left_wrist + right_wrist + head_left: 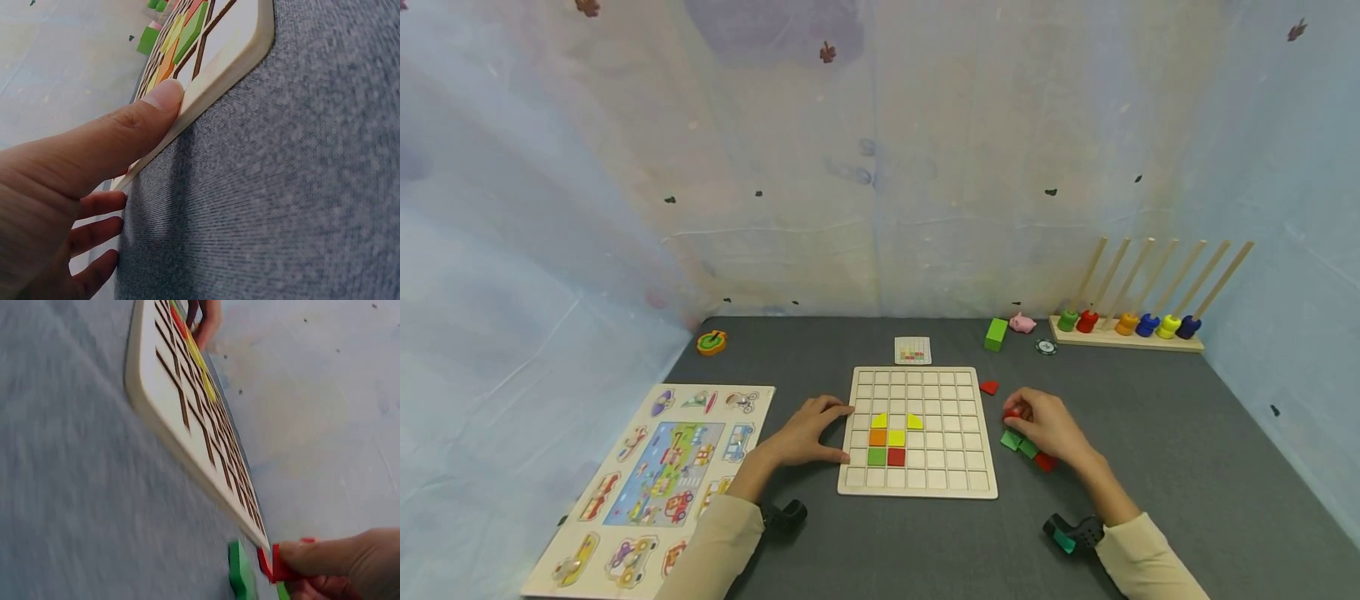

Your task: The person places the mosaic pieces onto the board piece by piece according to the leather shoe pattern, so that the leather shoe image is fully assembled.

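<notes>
A pale wooden grid board [955, 461] lies in front of me. In its left part sit a green tile [877, 456], a red tile [896, 457], an orange tile [877, 437] and several yellow tiles [897, 438]. My left hand [807, 432] rests at the board's left edge, thumb on the rim [215, 94], fingers spread. Right of the board, my right hand [1051, 423] pinches a red tile [282, 565] between thumb and fingers. Just below that hand are green tiles [1011, 440] and a red tile [1045, 462]. A red triangular tile [989, 387] lies near the board's upper right.
A small pattern card [913, 347] lies behind the board. Farther back are a green block [996, 334], a pink pig [1022, 322], a round chip [1046, 347] and a peg stand [1120, 339]. At left lie a picture puzzle [741, 450] and an orange-green toy [712, 342].
</notes>
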### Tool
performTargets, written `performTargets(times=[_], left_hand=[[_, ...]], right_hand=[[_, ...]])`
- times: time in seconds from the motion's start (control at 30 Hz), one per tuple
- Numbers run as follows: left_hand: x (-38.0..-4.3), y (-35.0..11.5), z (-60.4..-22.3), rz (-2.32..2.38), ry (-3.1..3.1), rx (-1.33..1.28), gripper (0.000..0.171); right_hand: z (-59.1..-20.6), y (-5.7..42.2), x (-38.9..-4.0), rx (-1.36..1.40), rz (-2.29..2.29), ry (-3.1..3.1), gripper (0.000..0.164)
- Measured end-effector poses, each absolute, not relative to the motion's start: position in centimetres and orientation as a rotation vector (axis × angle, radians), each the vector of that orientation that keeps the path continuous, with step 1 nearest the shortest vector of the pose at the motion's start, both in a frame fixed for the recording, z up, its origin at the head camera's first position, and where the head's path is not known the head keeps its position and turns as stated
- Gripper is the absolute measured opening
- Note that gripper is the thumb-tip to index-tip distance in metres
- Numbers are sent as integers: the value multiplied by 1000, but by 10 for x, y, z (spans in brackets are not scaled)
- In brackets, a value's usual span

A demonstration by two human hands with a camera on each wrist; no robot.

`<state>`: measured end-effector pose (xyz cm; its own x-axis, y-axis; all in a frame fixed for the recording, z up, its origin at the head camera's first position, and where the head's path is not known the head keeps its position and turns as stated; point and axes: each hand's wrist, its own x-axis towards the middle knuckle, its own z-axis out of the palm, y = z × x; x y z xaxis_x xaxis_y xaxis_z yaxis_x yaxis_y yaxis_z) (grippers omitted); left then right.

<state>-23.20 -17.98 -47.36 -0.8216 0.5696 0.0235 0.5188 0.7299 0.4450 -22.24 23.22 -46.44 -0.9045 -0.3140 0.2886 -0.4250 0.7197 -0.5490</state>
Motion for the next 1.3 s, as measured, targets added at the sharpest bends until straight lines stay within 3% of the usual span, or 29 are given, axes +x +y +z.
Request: performTargets(times=[0.4,0.67,1.17,1.3], left_hand=[[-232,-179,-473,669,2815,875,80],[-231,-179,-472,678,2814,867,80],[-232,-181,-473,672,2815,890,80],[-233,-181,-475,675,2818,892,80]], right_hand=[[-465,163,-215,1070,1349,-2638,17],[-478,129,-209,1101,1489,-2565,13],[-486,118,-206,1089,1144,-2528,5],[-483,122,-207,1214,1028,-2493,5]])
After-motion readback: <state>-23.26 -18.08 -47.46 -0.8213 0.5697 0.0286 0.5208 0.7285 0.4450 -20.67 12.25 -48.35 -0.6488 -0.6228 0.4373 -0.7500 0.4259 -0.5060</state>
